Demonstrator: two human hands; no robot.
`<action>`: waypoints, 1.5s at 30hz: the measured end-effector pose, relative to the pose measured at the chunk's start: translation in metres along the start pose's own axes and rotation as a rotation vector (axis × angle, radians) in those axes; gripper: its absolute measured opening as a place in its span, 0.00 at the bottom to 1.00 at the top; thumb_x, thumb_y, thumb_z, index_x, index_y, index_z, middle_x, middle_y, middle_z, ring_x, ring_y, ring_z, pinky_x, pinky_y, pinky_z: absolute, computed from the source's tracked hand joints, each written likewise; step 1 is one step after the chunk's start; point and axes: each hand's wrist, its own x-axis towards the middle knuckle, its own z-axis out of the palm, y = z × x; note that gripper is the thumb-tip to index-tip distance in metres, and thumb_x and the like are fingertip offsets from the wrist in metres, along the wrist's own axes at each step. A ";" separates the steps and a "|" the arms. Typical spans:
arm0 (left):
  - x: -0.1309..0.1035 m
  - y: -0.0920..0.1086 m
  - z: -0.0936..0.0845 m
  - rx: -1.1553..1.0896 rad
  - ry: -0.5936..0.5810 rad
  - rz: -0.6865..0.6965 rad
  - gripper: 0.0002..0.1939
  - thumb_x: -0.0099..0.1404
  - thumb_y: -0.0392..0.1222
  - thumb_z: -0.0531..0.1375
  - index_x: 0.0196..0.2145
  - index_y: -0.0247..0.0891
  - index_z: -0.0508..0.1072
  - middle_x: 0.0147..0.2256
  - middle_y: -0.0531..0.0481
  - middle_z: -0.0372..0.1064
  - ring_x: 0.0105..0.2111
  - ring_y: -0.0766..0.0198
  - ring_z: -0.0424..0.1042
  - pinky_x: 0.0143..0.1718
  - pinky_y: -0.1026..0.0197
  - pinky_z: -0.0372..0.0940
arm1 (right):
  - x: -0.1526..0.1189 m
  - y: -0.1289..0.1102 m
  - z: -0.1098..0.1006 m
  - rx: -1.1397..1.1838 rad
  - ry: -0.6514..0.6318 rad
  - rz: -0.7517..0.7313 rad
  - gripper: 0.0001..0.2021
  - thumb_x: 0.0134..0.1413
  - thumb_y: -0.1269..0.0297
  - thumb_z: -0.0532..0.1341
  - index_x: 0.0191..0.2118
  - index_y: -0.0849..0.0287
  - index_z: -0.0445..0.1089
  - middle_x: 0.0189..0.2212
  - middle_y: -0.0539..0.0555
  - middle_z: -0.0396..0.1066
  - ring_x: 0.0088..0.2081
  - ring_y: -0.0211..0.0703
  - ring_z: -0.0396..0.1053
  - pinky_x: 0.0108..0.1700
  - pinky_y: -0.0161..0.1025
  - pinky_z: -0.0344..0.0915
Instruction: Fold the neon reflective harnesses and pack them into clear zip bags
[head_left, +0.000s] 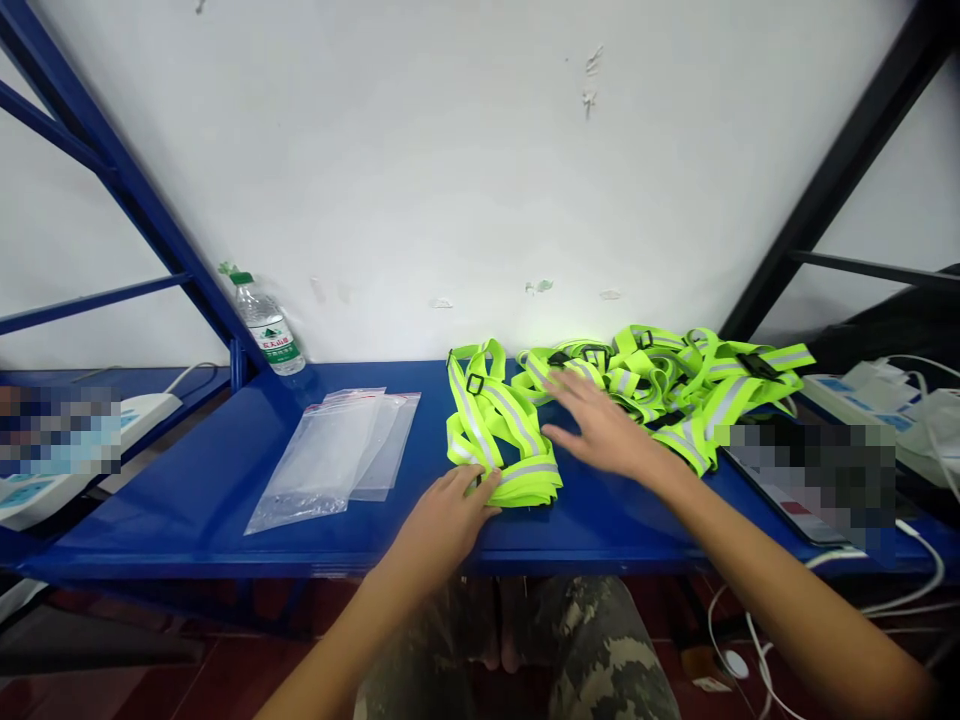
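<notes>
Neon yellow-green reflective straps with silver stripes and black buckles lie on the blue table. The nearer strap bundle is partly folded, its loops reaching toward the wall. My left hand grips the bundle's front left corner between thumb and fingers. With fingers spread, my right hand hovers or rests just right of that bundle, by the left edge of a tangled strap pile. It holds nothing. Left of the bundle lie clear zip bags, overlapping one another.
A water bottle stands at the back left near the wall. On the right lie a phone or tablet, a power strip and white cables. Another power strip is at far left. Metal frame posts rise on both sides.
</notes>
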 end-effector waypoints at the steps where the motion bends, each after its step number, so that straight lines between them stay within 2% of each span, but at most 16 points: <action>1: 0.001 -0.001 0.000 0.003 0.006 0.008 0.19 0.69 0.42 0.55 0.57 0.39 0.65 0.52 0.41 0.68 0.51 0.53 0.70 0.52 0.48 0.69 | -0.009 -0.014 -0.003 0.126 -0.022 -0.092 0.26 0.60 0.54 0.57 0.60 0.60 0.62 0.61 0.62 0.62 0.63 0.53 0.57 0.64 0.51 0.56; 3: 0.003 -0.003 0.001 0.009 0.013 0.021 0.20 0.69 0.42 0.55 0.57 0.39 0.65 0.52 0.41 0.68 0.51 0.54 0.70 0.51 0.48 0.69 | -0.026 -0.036 -0.004 0.267 -0.095 -0.200 0.24 0.59 0.52 0.59 0.57 0.57 0.66 0.55 0.60 0.68 0.58 0.49 0.65 0.60 0.47 0.62; 6: 0.004 -0.005 0.004 0.045 0.007 0.022 0.20 0.70 0.41 0.55 0.58 0.38 0.64 0.52 0.40 0.68 0.51 0.53 0.70 0.51 0.47 0.69 | -0.040 -0.050 0.005 0.217 -0.098 -0.255 0.22 0.61 0.56 0.59 0.58 0.57 0.66 0.60 0.62 0.62 0.60 0.52 0.62 0.60 0.51 0.63; 8: 0.005 -0.005 0.006 0.084 -0.011 0.010 0.21 0.70 0.40 0.55 0.59 0.37 0.64 0.53 0.38 0.67 0.51 0.52 0.70 0.50 0.47 0.69 | -0.043 -0.051 0.014 0.153 -0.083 -0.256 0.21 0.63 0.59 0.56 0.59 0.58 0.65 0.62 0.64 0.60 0.61 0.53 0.61 0.59 0.51 0.64; 14: 0.010 0.004 0.007 0.096 -0.011 -0.025 0.20 0.71 0.40 0.51 0.59 0.34 0.63 0.53 0.36 0.66 0.54 0.51 0.67 0.50 0.48 0.67 | -0.040 -0.054 0.024 0.065 -0.067 -0.280 0.16 0.65 0.63 0.54 0.55 0.61 0.67 0.53 0.63 0.69 0.56 0.51 0.67 0.56 0.49 0.67; 18: 0.015 0.010 0.007 0.089 -0.022 -0.031 0.22 0.70 0.43 0.54 0.58 0.31 0.63 0.53 0.34 0.66 0.54 0.49 0.66 0.52 0.47 0.65 | -0.038 -0.048 0.021 0.160 -0.101 -0.250 0.18 0.65 0.61 0.54 0.56 0.60 0.67 0.53 0.61 0.69 0.56 0.50 0.67 0.56 0.48 0.67; 22: 0.020 0.009 0.008 0.079 -0.036 -0.022 0.21 0.70 0.41 0.54 0.58 0.31 0.62 0.51 0.35 0.67 0.51 0.50 0.68 0.49 0.48 0.67 | -0.039 -0.039 0.016 0.264 -0.146 -0.232 0.21 0.62 0.59 0.59 0.59 0.56 0.65 0.57 0.61 0.65 0.57 0.50 0.66 0.57 0.48 0.66; 25: 0.022 0.005 0.008 0.063 -0.010 -0.022 0.20 0.71 0.42 0.52 0.58 0.31 0.62 0.51 0.36 0.68 0.50 0.51 0.69 0.48 0.48 0.68 | -0.041 -0.044 0.013 0.182 -0.080 -0.216 0.24 0.61 0.62 0.59 0.61 0.59 0.61 0.60 0.64 0.61 0.60 0.54 0.62 0.58 0.51 0.65; 28: 0.025 0.001 0.008 0.041 0.029 -0.024 0.18 0.72 0.43 0.50 0.56 0.33 0.64 0.49 0.38 0.70 0.49 0.53 0.71 0.48 0.49 0.68 | -0.042 -0.053 0.014 0.023 0.021 -0.217 0.22 0.60 0.68 0.58 0.60 0.63 0.62 0.56 0.67 0.65 0.60 0.58 0.61 0.59 0.56 0.64; 30: 0.026 -0.001 0.008 0.022 0.046 -0.018 0.17 0.72 0.43 0.49 0.55 0.34 0.66 0.48 0.40 0.70 0.48 0.54 0.71 0.49 0.50 0.69 | -0.041 -0.057 0.018 -0.060 0.033 -0.241 0.20 0.60 0.74 0.55 0.58 0.65 0.64 0.52 0.67 0.68 0.57 0.58 0.64 0.58 0.55 0.65; 33: 0.026 -0.002 0.009 0.001 0.063 -0.015 0.17 0.72 0.43 0.50 0.54 0.35 0.66 0.48 0.40 0.71 0.48 0.55 0.72 0.49 0.50 0.69 | -0.039 -0.057 0.024 -0.124 0.012 -0.287 0.20 0.58 0.80 0.50 0.55 0.67 0.66 0.48 0.66 0.71 0.51 0.55 0.69 0.55 0.52 0.68; 37: 0.020 0.003 0.007 0.007 0.060 -0.015 0.20 0.73 0.44 0.48 0.58 0.34 0.63 0.50 0.38 0.69 0.50 0.54 0.71 0.50 0.49 0.68 | -0.038 -0.053 0.025 -0.088 -0.017 -0.293 0.23 0.52 0.82 0.52 0.53 0.66 0.67 0.48 0.65 0.72 0.50 0.53 0.70 0.54 0.50 0.68; 41: 0.013 0.012 -0.001 0.098 0.126 -0.055 0.27 0.68 0.49 0.56 0.60 0.35 0.60 0.57 0.33 0.60 0.58 0.45 0.62 0.55 0.43 0.63 | -0.038 -0.055 0.018 -0.048 -0.087 -0.234 0.24 0.51 0.82 0.53 0.54 0.64 0.66 0.48 0.64 0.71 0.50 0.52 0.70 0.51 0.48 0.70; 43: 0.011 0.016 -0.003 0.184 0.161 -0.112 0.27 0.67 0.45 0.58 0.61 0.40 0.60 0.57 0.35 0.59 0.59 0.43 0.60 0.55 0.40 0.62 | -0.036 -0.057 0.013 -0.026 -0.118 -0.217 0.22 0.53 0.81 0.53 0.54 0.64 0.67 0.48 0.64 0.72 0.50 0.52 0.70 0.50 0.48 0.70; 45: 0.009 0.017 -0.002 0.215 0.131 -0.158 0.25 0.68 0.39 0.56 0.62 0.46 0.60 0.53 0.38 0.62 0.54 0.48 0.64 0.51 0.43 0.65 | -0.034 -0.058 0.009 0.013 -0.137 -0.200 0.20 0.56 0.80 0.53 0.53 0.64 0.68 0.46 0.64 0.73 0.48 0.52 0.71 0.49 0.48 0.70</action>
